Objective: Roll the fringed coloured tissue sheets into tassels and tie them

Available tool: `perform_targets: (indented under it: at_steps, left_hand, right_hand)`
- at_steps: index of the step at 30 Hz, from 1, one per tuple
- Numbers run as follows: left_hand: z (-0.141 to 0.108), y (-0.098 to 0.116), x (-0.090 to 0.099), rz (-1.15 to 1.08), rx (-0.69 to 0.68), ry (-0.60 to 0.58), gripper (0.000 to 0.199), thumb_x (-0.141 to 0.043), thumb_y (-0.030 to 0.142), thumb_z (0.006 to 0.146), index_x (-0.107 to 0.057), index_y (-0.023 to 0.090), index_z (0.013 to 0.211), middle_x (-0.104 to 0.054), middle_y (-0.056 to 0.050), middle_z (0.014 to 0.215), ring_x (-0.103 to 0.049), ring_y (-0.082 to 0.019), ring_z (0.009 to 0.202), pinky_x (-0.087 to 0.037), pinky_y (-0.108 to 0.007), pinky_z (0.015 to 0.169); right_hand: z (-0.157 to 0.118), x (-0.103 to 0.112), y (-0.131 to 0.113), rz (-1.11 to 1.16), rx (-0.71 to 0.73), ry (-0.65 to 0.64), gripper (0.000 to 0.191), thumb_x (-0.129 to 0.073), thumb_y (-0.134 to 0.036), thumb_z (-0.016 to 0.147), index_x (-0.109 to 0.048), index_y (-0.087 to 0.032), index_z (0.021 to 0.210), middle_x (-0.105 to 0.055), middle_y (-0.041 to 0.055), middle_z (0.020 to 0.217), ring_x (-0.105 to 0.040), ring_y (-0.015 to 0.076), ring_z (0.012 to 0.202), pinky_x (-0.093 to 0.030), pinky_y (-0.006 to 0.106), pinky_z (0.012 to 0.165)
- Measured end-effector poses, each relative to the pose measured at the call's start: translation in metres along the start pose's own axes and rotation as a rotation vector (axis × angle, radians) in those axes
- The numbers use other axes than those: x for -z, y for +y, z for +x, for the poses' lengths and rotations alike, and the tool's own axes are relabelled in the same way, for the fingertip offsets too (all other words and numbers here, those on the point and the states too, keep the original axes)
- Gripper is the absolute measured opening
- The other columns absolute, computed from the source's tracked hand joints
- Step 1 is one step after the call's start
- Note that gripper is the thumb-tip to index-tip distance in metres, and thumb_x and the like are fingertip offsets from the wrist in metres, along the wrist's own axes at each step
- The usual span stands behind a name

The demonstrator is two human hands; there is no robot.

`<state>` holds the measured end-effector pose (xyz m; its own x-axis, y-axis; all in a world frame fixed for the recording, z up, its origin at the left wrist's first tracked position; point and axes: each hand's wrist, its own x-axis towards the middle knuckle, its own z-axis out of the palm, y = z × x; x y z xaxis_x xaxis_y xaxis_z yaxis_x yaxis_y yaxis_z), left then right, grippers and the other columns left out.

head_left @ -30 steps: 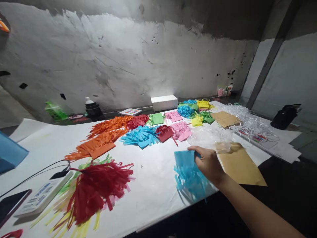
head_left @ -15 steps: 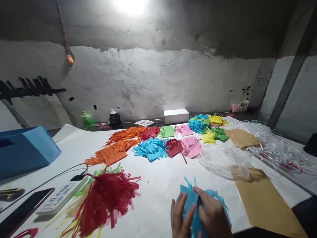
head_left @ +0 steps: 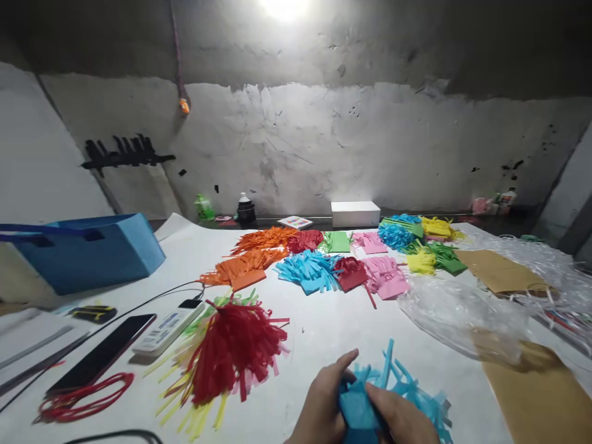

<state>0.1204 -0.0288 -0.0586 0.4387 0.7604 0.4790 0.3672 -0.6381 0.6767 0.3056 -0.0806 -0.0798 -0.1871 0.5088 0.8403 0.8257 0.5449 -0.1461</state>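
Low in the view, at the near edge of the white-covered table, a piece of light blue fringed paper [head_left: 359, 410] is held between both hands. My left hand [head_left: 324, 398] wraps its left side, thumb pointing up. My right hand [head_left: 404, 416] closes on it from the right, thumb pressed on the folded solid part. Loose blue strips fan out behind and to the right. The undersides of both hands are out of sight. Left of them lies a red tassel bunch [head_left: 235, 351] on top of yellow, green and pink strips.
Fringed papers in orange [head_left: 245, 269], blue [head_left: 308, 271], dark red [head_left: 350, 274] and pink [head_left: 385, 277] lie farther back. A clear plastic bag [head_left: 457, 314] and brown envelopes [head_left: 536, 388] are at right. Left are a phone [head_left: 102, 354], a power bank [head_left: 169, 330], red cord [head_left: 87, 398] and a blue box [head_left: 102, 253].
The view has swung left, so the table's things sit farther right. My left hand has gone from fingers lying over the blue paper to gripping its side, and the paper looks more bunched.
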Motion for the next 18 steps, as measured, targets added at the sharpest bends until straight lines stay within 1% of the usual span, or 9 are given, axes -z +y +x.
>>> perform_targets:
  at_steps: [2, 5, 7, 8, 10, 12, 14, 16, 18]
  left_hand:
    - [0.006, -0.003, 0.008, 0.070, 0.032, -0.019, 0.064, -0.056, 0.007, 0.070, -0.057, 0.022, 0.133, -0.072, -0.009, 0.102, -0.068, -0.024, 0.091, -0.058, -0.040, 0.083]
    - [0.023, -0.004, 0.027, 0.273, -0.063, -0.018, 0.056, -0.056, 0.002, 0.065, -0.068, 0.020, 0.118, -0.072, -0.010, 0.097, -0.064, -0.026, 0.089, -0.054, -0.043, 0.080]
    - [0.035, 0.000, 0.044, 0.374, -0.170, 0.045, 0.044, -0.054, 0.001, 0.074, -0.072, 0.021, 0.108, -0.071, -0.009, 0.090, -0.061, -0.025, 0.086, -0.052, -0.041, 0.078]
    - [0.039, 0.004, 0.053, 0.408, -0.233, 0.098, 0.039, -0.051, 0.002, 0.081, -0.072, 0.022, 0.107, -0.070, -0.008, 0.090, -0.060, -0.023, 0.086, -0.051, -0.040, 0.079]
    - [0.042, 0.011, 0.072, 0.462, -0.383, 0.187, 0.037, -0.047, 0.006, 0.090, -0.069, 0.023, 0.114, -0.069, -0.008, 0.094, -0.059, -0.022, 0.091, -0.049, -0.042, 0.087]
    - [0.036, 0.014, 0.090, 0.528, -0.522, 0.210, 0.038, -0.048, 0.010, 0.094, -0.063, 0.025, 0.125, -0.068, -0.007, 0.101, -0.058, -0.022, 0.097, -0.045, -0.046, 0.099]
    - [0.021, 0.007, 0.104, 0.627, -0.559, 0.119, 0.043, -0.048, 0.006, 0.093, -0.060, 0.027, 0.128, -0.070, -0.005, 0.106, -0.059, -0.021, 0.102, -0.039, -0.047, 0.108]
    - [0.000, -0.007, 0.110, 0.748, -0.473, -0.086, 0.053, -0.049, -0.002, 0.086, -0.059, 0.027, 0.129, -0.070, -0.005, 0.117, -0.059, -0.022, 0.113, -0.035, -0.050, 0.113]
    - [-0.023, -0.020, 0.108, 0.828, -0.339, -0.284, 0.067, -0.052, -0.004, 0.075, -0.055, 0.026, 0.135, -0.065, -0.009, 0.134, -0.054, -0.030, 0.127, -0.034, -0.059, 0.112]
  right_hand:
    - [0.001, -0.001, 0.013, 0.067, -0.007, -0.080, 0.055, -0.043, -0.008, 0.085, -0.056, -0.020, 0.137, -0.078, 0.0047, 0.104, -0.077, 0.0200, 0.085, -0.062, 0.022, 0.074]
    - [0.018, 0.009, 0.036, 0.028, 0.034, -0.134, 0.048, -0.042, -0.008, 0.083, -0.064, -0.020, 0.124, -0.076, 0.0045, 0.101, -0.076, 0.0194, 0.087, -0.062, 0.024, 0.074]
    - [0.034, 0.026, 0.045, -0.070, 0.045, -0.112, 0.043, -0.043, -0.011, 0.089, -0.066, -0.021, 0.124, -0.074, 0.0067, 0.102, -0.075, 0.0217, 0.091, -0.063, 0.029, 0.078]
    - [0.042, 0.035, 0.046, -0.121, 0.047, -0.082, 0.043, -0.044, -0.013, 0.091, -0.064, -0.021, 0.128, -0.073, 0.0083, 0.108, -0.073, 0.0238, 0.097, -0.062, 0.033, 0.083]
    - [0.053, 0.053, 0.042, -0.170, 0.082, -0.020, 0.047, -0.046, -0.012, 0.094, -0.057, -0.024, 0.138, -0.069, 0.0093, 0.123, -0.068, 0.0275, 0.112, -0.056, 0.042, 0.097]
    - [0.055, 0.063, 0.032, -0.139, 0.164, -0.022, 0.051, -0.044, -0.010, 0.096, -0.049, -0.023, 0.145, -0.064, 0.0088, 0.134, -0.060, 0.0283, 0.125, -0.051, 0.047, 0.105]
    - [0.048, 0.059, 0.021, -0.092, 0.277, -0.097, 0.048, -0.039, -0.009, 0.099, -0.049, -0.016, 0.144, -0.063, 0.0116, 0.136, -0.056, 0.0281, 0.130, -0.051, 0.048, 0.105]
    - [0.035, 0.044, 0.012, -0.093, 0.359, -0.186, 0.042, -0.036, -0.006, 0.099, -0.059, -0.011, 0.134, -0.067, 0.0140, 0.129, -0.059, 0.0271, 0.127, -0.055, 0.044, 0.101]
    - [0.018, 0.024, 0.005, -0.100, 0.381, -0.228, 0.039, -0.037, -0.003, 0.096, -0.067, -0.010, 0.120, -0.073, 0.0133, 0.119, -0.066, 0.0247, 0.118, -0.057, 0.040, 0.098]
